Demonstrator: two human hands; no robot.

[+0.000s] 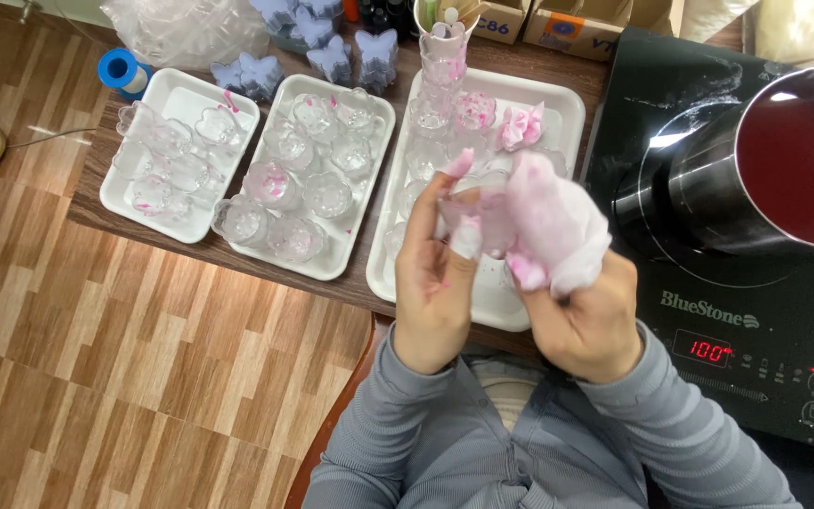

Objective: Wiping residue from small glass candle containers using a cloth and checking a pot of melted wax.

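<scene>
Grey ribbed sleeves [482, 443] fill the bottom of the view, running up to both hands above the front edge of the brown wooden counter [91, 193]. The left hand [435, 273] is closed around a small clear plastic mould [482, 212], fingers on its far side and thumb at the near side, with pink stains on the fingertips. The right hand [586, 320] grips a crumpled white tissue stained pink [548, 221], pressed against the mould; the two touch, and the tissue hides most of the mould's right side. Both are held just above the near end of a white rectangular tray [572, 108].

That tray holds more clear moulds, some flecked pink, a stack of them [445, 57] at its far end, and a pale pink bow-shaped piece [520, 125]. To its left lies a second white tray [383, 123] filled with clear round moulds, and further left a third white tray [237, 123] with clear heart-like moulds. Beyond them stand several lilac butterfly-shaped pieces [332, 52] and a blue roll of tape [120, 71].

On the right sits a black induction cooker [746, 330] with a red lit display, carrying a steel pot of dark red liquid [793, 160]. Wood-pattern flooring [96, 377] shows at the left.
</scene>
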